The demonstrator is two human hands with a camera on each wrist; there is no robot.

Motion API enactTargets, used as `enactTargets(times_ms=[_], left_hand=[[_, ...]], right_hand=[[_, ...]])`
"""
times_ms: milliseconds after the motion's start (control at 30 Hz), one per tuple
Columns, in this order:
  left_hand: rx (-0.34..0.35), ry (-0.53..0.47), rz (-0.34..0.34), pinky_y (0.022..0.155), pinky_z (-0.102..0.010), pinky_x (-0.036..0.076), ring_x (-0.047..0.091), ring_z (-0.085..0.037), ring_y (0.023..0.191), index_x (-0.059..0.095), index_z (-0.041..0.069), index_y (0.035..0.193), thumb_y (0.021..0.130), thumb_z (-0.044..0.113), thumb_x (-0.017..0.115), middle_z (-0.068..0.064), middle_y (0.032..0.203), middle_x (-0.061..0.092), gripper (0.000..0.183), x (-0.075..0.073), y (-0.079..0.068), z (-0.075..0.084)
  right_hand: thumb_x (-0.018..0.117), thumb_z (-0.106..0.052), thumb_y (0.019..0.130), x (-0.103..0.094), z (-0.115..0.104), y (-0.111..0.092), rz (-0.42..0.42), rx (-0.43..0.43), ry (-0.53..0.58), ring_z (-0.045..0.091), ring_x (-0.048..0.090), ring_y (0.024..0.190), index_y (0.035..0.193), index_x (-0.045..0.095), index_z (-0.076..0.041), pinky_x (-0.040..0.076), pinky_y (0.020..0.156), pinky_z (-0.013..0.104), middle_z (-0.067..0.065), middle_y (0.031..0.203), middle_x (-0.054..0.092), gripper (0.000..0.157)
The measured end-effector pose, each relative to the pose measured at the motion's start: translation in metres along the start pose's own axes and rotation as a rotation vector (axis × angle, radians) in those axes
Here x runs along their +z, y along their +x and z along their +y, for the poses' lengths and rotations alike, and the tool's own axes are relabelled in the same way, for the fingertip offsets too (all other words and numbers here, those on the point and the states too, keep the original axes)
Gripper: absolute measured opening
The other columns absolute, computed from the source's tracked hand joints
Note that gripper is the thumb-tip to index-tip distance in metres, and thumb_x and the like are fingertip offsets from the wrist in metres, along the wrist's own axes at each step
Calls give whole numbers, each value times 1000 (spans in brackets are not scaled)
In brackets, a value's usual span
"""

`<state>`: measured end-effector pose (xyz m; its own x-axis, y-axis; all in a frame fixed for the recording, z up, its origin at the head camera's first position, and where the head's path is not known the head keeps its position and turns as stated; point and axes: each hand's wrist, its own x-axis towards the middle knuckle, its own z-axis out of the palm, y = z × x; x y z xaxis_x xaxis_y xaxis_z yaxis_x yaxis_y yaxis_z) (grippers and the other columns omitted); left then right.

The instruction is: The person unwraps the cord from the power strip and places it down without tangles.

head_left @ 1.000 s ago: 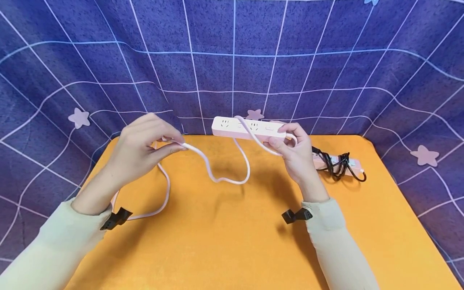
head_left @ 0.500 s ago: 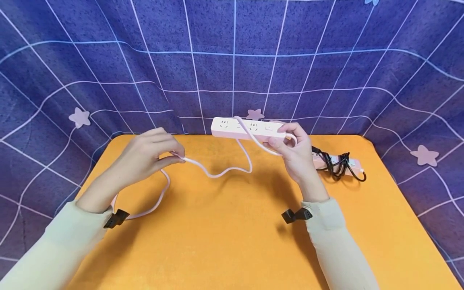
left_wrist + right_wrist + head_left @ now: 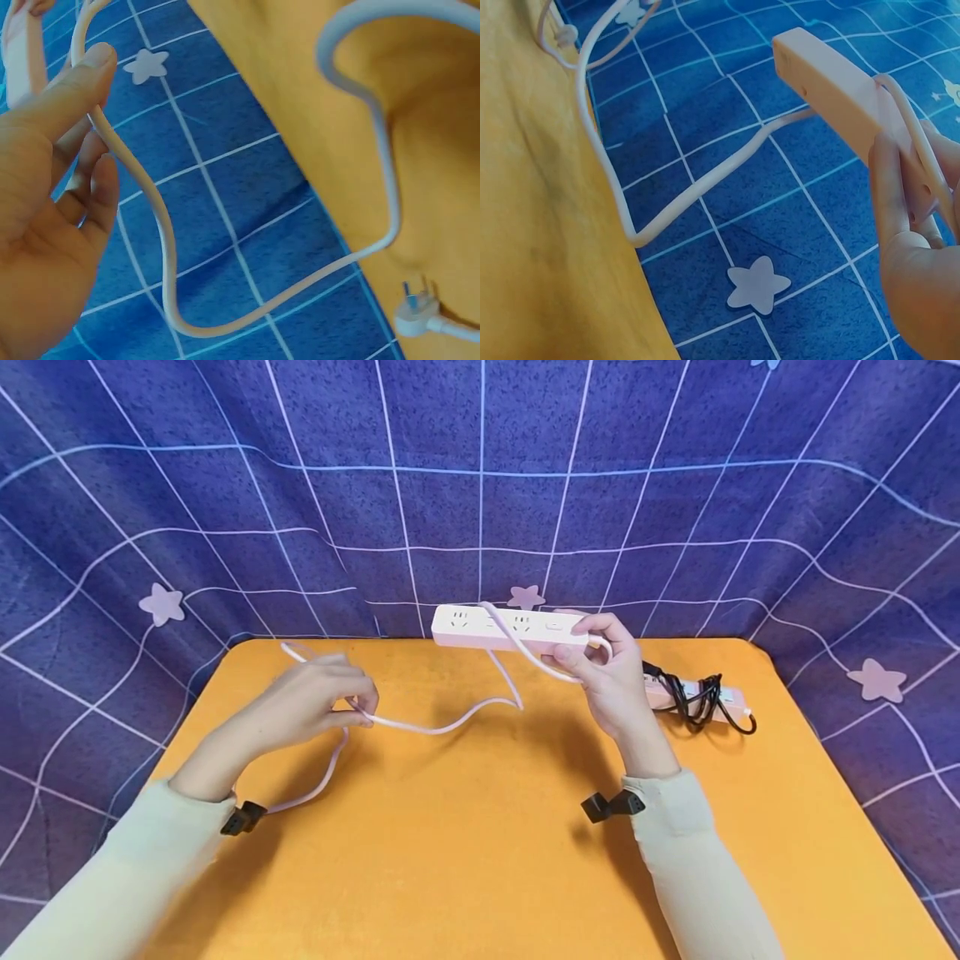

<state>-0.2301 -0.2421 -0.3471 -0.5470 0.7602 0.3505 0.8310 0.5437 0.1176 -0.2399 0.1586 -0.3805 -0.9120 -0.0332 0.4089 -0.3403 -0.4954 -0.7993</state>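
My right hand [image 3: 613, 681] grips one end of a white power strip [image 3: 468, 625], holding it raised above the far part of the table. The strip's white cord [image 3: 431, 730] leaves that same end, loops once over the strip, and sags across to the left. There my left hand [image 3: 318, 697] pinches the cord between thumb and fingers. Beyond the pinch, the cord curves on behind and under the left hand. In the left wrist view a white plug [image 3: 417, 313] with metal prongs lies on the yellow surface at the cord's end.
A second power strip [image 3: 731, 700], wrapped in a black cord [image 3: 703, 703], lies on the yellow table [image 3: 480, 843] beyond my right forearm. A blue gridded curtain [image 3: 420, 510] with stars stands around the table's back and sides.
My left hand has moved down toward the table, still pinching the cord, so the span between the hands hangs lower and straighter. The right hand and power strip stay nearly in place.
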Motion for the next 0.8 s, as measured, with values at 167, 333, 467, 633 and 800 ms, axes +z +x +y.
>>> enactTargets(times_ms=[167, 333, 467, 633, 800], left_hand=[[-61, 10, -17, 68, -30, 45, 55, -6, 84, 65, 30, 83, 73, 18, 95, 22, 83, 61, 34, 12, -7, -3], [-109, 3, -76, 71, -30, 45, 55, -8, 85, 63, 30, 83, 76, 21, 95, 22, 82, 61, 33, 22, -9, -5], [-126, 1, -107, 74, -30, 44, 54, -10, 84, 62, 29, 82, 77, 22, 95, 21, 81, 60, 34, 30, -10, -11], [-168, 14, -103, 72, -31, 42, 53, -12, 81, 62, 28, 81, 76, 22, 95, 16, 80, 61, 34, 41, -11, -19], [-207, 24, -75, 70, -33, 42, 53, -15, 82, 62, 26, 82, 76, 20, 96, 11, 81, 63, 35, 52, -13, -26]], right_hand=[[63, 26, 90, 1, 0, -1, -15, 1, 4, 22, 75, 90, 103, 63, -9, 64, 84, 41, 15, 122, 59, 37], [63, 25, 90, 2, -1, -2, -24, -1, 5, 22, 75, 90, 103, 63, -9, 64, 84, 40, 15, 123, 59, 36], [65, 23, 91, 2, -2, -3, -31, -4, 16, 23, 75, 91, 104, 63, -9, 64, 84, 40, 15, 125, 60, 35], [68, 21, 90, 2, -2, -3, -49, -7, 33, 22, 76, 90, 105, 63, -9, 65, 82, 39, 15, 122, 62, 34], [73, 17, 90, 2, -2, -4, -64, 3, 39, 22, 76, 89, 105, 64, -8, 64, 84, 39, 14, 123, 63, 32]])
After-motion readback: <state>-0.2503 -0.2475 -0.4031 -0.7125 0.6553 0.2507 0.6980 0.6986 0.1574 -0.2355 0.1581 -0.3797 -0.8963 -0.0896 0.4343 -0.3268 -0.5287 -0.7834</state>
